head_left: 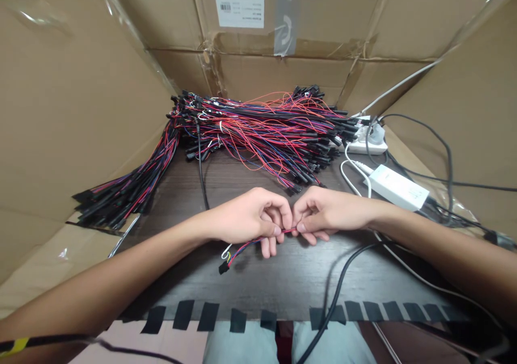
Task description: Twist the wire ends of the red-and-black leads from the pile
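Observation:
Both hands meet over the middle of the dark tabletop [181, 278], pinching one thin wire harness [247, 244] of red and blue wires. My left hand [258, 216] is closed on it, thumb against fingers. A short way to the right, my right hand [317, 213] also pinches the wires, leaving a small stretch showing between the hands. From the left hand the harness hangs toward a black connector [224, 267], with a white loop [226, 252] and a bit of yellow wire near it. The harness's other end is hidden by my right hand.
Behind the hands lies a large pile of wire harnesses [258, 124]; another bundle [125, 191] spreads at left. A power strip [367, 146] and a white adapter box [399, 187] sit at right, with loose cables. Black tape strips [209, 316] line the front edge. Cardboard walls [283, 78] surround the table.

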Demonstrator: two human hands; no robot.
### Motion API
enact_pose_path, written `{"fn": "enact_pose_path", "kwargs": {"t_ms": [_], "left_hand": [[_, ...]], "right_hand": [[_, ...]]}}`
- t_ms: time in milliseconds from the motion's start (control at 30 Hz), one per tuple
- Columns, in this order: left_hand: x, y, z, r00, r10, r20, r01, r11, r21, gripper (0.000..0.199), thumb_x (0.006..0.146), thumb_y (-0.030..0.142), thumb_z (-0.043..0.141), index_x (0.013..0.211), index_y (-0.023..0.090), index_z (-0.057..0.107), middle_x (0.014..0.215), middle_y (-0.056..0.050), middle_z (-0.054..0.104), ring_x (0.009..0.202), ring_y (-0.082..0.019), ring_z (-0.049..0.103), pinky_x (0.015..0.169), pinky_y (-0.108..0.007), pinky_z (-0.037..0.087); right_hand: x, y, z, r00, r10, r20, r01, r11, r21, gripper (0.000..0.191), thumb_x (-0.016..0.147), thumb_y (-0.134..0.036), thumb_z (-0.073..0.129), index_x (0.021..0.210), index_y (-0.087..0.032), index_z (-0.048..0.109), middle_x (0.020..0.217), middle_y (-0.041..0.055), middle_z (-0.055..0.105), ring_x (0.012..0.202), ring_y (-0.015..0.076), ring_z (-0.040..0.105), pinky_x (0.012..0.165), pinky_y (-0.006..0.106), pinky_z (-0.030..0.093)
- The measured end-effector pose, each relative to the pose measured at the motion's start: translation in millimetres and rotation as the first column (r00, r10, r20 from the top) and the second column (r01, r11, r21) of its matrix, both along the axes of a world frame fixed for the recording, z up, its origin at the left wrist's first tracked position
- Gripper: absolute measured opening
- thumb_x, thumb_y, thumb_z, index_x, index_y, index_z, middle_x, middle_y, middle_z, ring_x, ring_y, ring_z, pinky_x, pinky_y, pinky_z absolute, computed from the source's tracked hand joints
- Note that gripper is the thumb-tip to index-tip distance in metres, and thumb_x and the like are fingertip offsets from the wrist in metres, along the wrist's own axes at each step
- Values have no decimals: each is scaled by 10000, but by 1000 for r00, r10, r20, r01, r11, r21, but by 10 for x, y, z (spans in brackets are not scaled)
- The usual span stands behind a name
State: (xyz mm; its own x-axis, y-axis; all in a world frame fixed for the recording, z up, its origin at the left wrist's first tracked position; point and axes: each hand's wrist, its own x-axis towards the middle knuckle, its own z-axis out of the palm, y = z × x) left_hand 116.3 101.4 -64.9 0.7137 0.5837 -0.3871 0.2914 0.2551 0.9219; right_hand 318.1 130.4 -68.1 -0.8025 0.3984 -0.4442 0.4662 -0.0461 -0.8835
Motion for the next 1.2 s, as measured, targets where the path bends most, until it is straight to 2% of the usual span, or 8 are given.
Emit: {"fn": "enact_pose_path", "kwargs": {"t_ms": [167,367,833,1033,1200], "left_hand": [[1,8,-16,1000,19,8,-19,999,-29,94,738,68,574,803,129,544,679,-16,655,507,-131,655,476,-230,532],[18,23,-45,991,131,-23,-130,990,51,164,720,53,585,841,141,519,642,32,605,494,-130,656,440,-192,495],[55,-21,-20,989,136,-64,-131,988,81,155,712,54,562,813,154,499,545,57,572,437,-103,608,443,-192,494],[46,-19,-19,981,151,-120,-129,976,178,133,700,61,549,798,148,524,599,30,593,490,-109,613,479,-215,501],[46,-19,41,970,132,-203,-55,937,345,111,672,60,570,741,147,573,568,38,584,520,-88,566,507,-182,430]], "right_hand": [[-7,3,-11,1000,-21,-3,21,999,-30,85,732,-182,564,723,-105,598,554,-4,608,400,47,458,370,149,282],[-31,-16,-48,993,-117,4,117,991,-64,102,696,-176,573,768,-108,598,530,-17,605,364,48,447,312,141,254],[-78,-106,-10,978,-207,-36,206,978,-25,61,684,-142,539,741,-129,555,599,0,622,456,79,549,365,151,345],[-80,-103,4,982,-187,6,187,982,32,32,672,-133,527,694,-133,551,550,-30,566,420,55,459,396,163,312],[-75,-91,9,983,-178,-33,180,981,77,43,671,-180,541,655,-141,542,516,-54,473,449,59,357,439,193,256]]}}
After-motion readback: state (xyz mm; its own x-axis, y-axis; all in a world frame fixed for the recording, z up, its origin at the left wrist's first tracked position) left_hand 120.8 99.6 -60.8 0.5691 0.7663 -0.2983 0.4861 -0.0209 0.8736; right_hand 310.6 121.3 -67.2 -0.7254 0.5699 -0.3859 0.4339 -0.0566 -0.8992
